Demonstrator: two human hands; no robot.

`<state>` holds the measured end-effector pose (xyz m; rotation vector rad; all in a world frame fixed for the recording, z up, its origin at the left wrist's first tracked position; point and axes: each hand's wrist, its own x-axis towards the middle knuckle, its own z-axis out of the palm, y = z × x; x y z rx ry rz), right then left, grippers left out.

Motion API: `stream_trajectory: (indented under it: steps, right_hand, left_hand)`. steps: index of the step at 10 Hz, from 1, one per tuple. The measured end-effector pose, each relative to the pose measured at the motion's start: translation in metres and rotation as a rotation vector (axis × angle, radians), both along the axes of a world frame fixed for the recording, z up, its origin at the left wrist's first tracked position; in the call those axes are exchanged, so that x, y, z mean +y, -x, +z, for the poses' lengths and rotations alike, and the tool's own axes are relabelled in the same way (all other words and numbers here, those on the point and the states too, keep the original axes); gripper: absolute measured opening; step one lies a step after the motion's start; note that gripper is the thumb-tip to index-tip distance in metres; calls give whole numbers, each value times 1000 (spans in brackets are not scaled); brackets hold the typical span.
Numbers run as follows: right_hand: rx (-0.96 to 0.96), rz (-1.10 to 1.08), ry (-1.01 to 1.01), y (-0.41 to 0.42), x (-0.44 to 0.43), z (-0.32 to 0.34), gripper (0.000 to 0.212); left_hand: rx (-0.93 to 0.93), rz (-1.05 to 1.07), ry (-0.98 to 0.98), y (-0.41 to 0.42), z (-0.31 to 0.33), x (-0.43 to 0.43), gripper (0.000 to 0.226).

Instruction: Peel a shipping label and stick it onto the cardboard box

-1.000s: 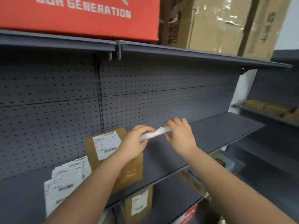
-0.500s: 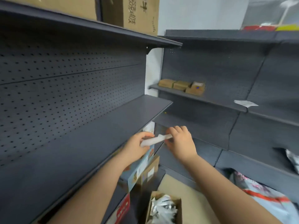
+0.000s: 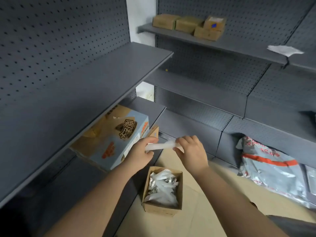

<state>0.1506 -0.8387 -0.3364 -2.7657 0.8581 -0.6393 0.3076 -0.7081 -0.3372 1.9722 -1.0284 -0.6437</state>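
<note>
Stockroom: pegboard shelving (image 3: 106, 71), cartons (image 3: 188, 24).

Dark grey metal shelves (image 3: 95, 79) with dotted back panels (image 3: 59, 31) fill the room's corner. A strip of white wall (image 3: 142, 19) shows between them. The floor (image 3: 196, 224) is tan.

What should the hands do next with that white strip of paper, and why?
Probably lower it and drop it into the small open box on the floor. Both the left hand and the right hand pinch the crumpled white strip, and it hangs almost directly above that box, which already holds a pile of similar white scraps. It looks like peeled-off backing, though I can't be sure.
</note>
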Motion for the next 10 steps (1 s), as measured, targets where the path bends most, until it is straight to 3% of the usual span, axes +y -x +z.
stream_trajectory:
  steps: [2,5,7,8,10]
  right_hand:
    - [112,-78,-116,2,-5,-107,18]
    - [261,-158,-223,11,6,-342,23]
    - [270,-224,-278,10,-5,-436,33]
    - [250,-226,-320,8,-11,-445,35]
    - [169,-236,-264,3,-21,-379,37]
  left_hand:
    - [74,-44,-81,-8,-100,-18,54]
    - [51,-109,-144,2,-342,-19,52]
    - [6,-102,-202,-7,-435,-33,54]
    - [-18,-81,-220,-12,-443,-39,54]
    - [-84,-129,-162,-21,-387,-44,52]
